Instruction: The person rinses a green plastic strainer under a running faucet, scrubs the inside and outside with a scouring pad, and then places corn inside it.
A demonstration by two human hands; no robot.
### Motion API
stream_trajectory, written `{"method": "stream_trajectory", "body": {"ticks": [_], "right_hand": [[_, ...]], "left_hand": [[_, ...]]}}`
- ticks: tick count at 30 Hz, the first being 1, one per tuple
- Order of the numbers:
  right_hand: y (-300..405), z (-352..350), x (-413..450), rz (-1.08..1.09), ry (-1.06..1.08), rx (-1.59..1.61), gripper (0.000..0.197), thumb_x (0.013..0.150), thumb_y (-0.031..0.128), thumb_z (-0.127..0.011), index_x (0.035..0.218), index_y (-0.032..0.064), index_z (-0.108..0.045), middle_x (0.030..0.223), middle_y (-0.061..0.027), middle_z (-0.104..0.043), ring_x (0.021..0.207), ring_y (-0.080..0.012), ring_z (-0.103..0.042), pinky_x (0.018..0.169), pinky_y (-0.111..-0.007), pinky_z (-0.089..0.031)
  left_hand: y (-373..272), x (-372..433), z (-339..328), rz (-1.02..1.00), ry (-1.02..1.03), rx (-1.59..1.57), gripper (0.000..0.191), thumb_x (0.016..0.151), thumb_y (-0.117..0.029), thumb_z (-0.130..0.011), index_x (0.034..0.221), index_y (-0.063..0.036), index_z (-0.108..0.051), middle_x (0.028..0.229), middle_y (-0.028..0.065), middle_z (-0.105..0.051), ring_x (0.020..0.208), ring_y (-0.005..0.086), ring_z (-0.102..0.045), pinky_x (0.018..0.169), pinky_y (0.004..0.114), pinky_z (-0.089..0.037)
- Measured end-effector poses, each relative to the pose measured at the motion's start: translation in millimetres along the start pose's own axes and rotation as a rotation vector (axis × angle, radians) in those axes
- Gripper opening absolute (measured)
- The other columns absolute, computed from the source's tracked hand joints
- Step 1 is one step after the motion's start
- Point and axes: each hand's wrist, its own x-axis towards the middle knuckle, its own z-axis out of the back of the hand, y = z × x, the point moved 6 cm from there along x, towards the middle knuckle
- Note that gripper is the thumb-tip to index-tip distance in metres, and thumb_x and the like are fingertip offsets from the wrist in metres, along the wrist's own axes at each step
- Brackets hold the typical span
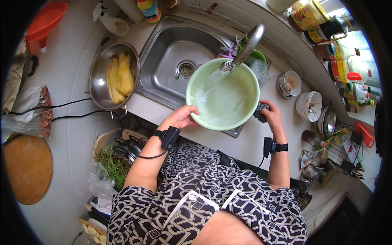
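Note:
My left hand (183,116) grips the near left rim of a light green plastic colander (228,101), its thumb over the edge. Water runs from the metal faucet (249,43) into the colander, which is over the right part of the stainless steel sink (168,46). At the colander's right side, my right hand (272,116) holds a dark grey scouring pad (261,112) in its fingers. The pad is close to the outer wall; whether it touches is unclear. Beyond the colander, a brighter green container (258,55) and mesh are partly hidden.
Left of the sink stands a steel basin (98,79) with yellow food pieces (122,76). Stacked bowls (309,105) stand on the right counter, below a sill with bottles and jars (309,15). A spray bottle (114,24) and a red plastic basin (47,20) are at the upper left.

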Motion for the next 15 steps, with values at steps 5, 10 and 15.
{"method": "stream_trajectory", "body": {"ticks": [5, 10, 15], "right_hand": [[-9.7, 8.4, -7.1, -0.009, -0.023, -0.029, 0.035, 0.077, 0.000, -0.057, 0.111, -0.0031, -0.066, 0.094, -0.0064, -0.067, 0.082, -0.0134, -0.063, 0.074, -0.026, -0.052], [-17.8, 14.1, -12.8, -0.011, -0.032, -0.034, 0.035, 0.076, 0.000, -0.057, 0.111, -0.0031, -0.066, 0.093, -0.0068, -0.067, 0.082, -0.0137, -0.064, 0.074, -0.026, -0.052], [-26.0, 19.1, -17.6, -0.021, -0.049, -0.046, 0.034, 0.077, 0.000, -0.057, 0.110, -0.0033, -0.065, 0.093, -0.0070, -0.068, 0.083, -0.0142, -0.064, 0.075, -0.026, -0.052]], "left_hand": [[-12.7, 30.3, -13.6, 0.023, 0.130, -0.020, 0.045, 0.087, -0.006, -0.056, 0.129, 0.0057, -0.047, 0.116, 0.0201, -0.062, 0.101, 0.0323, -0.066, 0.085, 0.048, -0.057], [-25.7, 56.2, -25.8, -0.018, 0.158, -0.047, 0.045, 0.092, -0.008, -0.056, 0.133, 0.0073, -0.043, 0.126, 0.0191, -0.058, 0.110, 0.0297, -0.063, 0.096, 0.045, -0.052], [-50.9, 69.2, -36.6, -0.088, 0.177, -0.049, 0.046, 0.094, -0.013, -0.059, 0.134, 0.0034, -0.044, 0.130, 0.0162, -0.056, 0.113, 0.0283, -0.061, 0.100, 0.043, -0.049]]}}
